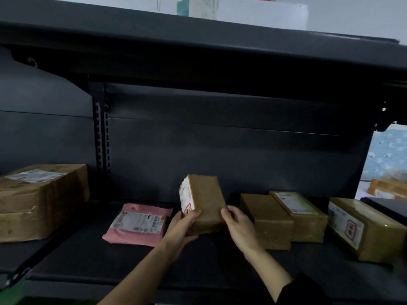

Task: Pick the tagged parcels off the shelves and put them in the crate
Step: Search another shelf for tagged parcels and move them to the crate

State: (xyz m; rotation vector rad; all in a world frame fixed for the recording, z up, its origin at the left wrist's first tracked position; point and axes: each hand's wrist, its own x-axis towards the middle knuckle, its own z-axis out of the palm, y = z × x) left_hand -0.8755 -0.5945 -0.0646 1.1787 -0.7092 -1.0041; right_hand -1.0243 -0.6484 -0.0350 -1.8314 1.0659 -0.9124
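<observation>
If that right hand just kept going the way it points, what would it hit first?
The brown parcel itself: the right hand is touching its side. Beyond it, probably the shelf's dark back panel.

White box (262, 17), blue patterned cloth (388, 155)

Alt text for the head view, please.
Left hand and right hand grip a small brown cardboard parcel, stood on end, white label facing left, at a dark metal shelf. A flat pink plastic mailer and a large brown cardboard box lie to its left; a row of three brown boxes to its right.
</observation>
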